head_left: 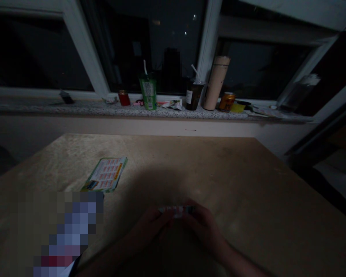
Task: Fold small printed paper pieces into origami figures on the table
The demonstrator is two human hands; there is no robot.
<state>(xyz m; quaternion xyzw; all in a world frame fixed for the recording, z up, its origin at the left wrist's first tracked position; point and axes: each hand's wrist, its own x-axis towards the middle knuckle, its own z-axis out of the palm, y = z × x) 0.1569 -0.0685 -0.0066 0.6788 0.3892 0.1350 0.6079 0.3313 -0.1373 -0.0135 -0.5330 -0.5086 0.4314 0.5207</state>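
Gripping: we're pinching a small red-and-white printed strip point(178, 211) by its ends, left hand point(157, 219) plus right hand point(204, 220).
Broad tan tabletop point(248, 184): we're holding the strip over it, right of some green-edged rectangular printed sheet point(108, 174).

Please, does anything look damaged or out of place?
Nothing is clearly damaged. On the windowsill, what looks like crumpled paper lies untidily between the green cup and dark cup. The small item between the left hand and right hand is too dark to judge.
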